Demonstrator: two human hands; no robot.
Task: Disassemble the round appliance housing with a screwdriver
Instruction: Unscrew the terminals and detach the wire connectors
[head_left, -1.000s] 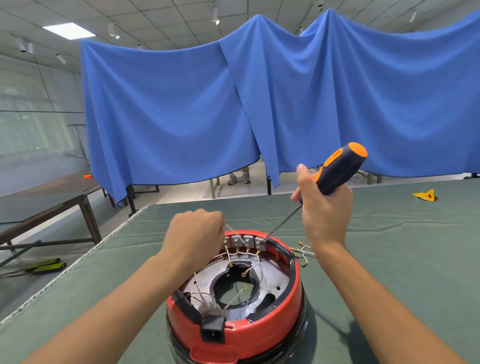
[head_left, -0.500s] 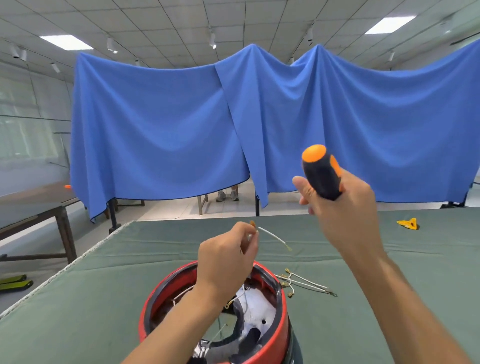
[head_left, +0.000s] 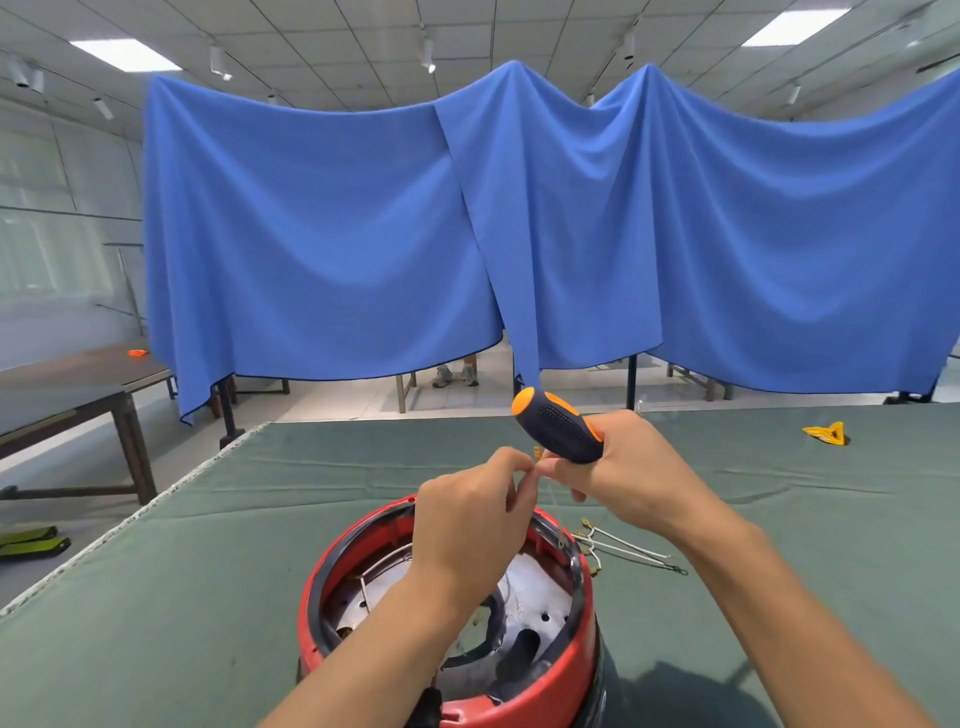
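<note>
Hands (head_left: 470, 512) now together above housing (head_left: 550, 680).

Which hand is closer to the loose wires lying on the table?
The right hand: it is just above and behind the loose wires. The left hand is further left, over the red housing.

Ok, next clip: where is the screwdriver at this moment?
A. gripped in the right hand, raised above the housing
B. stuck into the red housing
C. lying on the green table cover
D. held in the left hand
A: the right hand grips the screwdriver by its handle, up above the red housing.
</note>
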